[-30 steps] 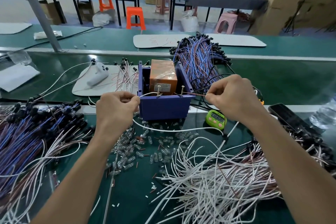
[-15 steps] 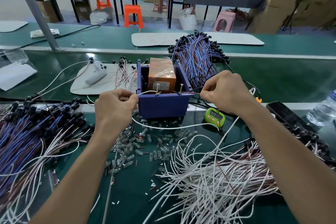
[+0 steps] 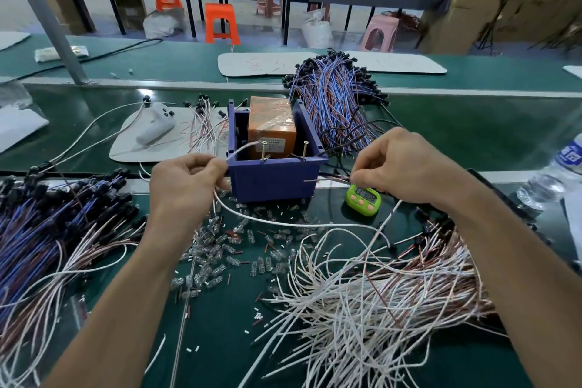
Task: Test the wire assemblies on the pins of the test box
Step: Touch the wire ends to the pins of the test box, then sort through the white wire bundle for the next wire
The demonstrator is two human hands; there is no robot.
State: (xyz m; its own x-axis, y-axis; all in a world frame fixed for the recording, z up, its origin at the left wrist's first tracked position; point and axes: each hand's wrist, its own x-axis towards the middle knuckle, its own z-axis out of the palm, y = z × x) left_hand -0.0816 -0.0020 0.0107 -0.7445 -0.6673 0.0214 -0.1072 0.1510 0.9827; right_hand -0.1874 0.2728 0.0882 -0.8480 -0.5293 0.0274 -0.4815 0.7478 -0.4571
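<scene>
Pinching white wire against test box pin with left hand, red wire with right hand. Nearby: green timer.

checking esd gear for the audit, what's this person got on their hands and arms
Nothing worn that shows: the left hand and right hand are bare, with no gloves, rings, watch or wrist strap. Both forearms are bare to the frame's edge; no sleeve in view.

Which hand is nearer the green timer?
Right. The right hand is right by the timer; the left hand is beyond the box, on its far side.
</scene>
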